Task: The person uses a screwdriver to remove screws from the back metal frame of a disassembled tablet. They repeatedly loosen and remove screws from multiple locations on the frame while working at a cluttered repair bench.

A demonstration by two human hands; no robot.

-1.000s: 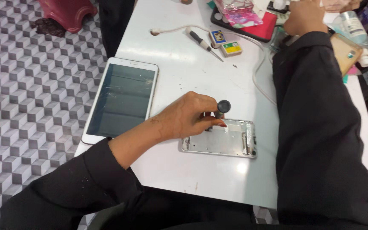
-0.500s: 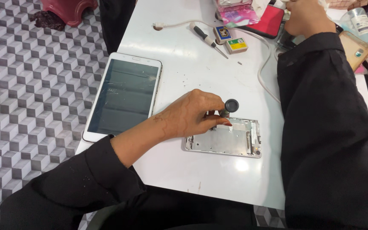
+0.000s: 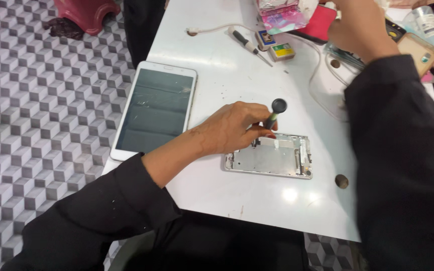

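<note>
head | left hand grips screwdriver | right hand grip unclear | pink packet far edge

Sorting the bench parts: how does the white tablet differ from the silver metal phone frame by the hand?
The white tablet with the dark screen is larger and looks whole; the silver metal phone frame is smaller and stripped open, its insides showing. The tablet lies untouched, while the left hand holds a black-handled screwdriver at the frame's top edge. Both lie flat on the white table.
</note>
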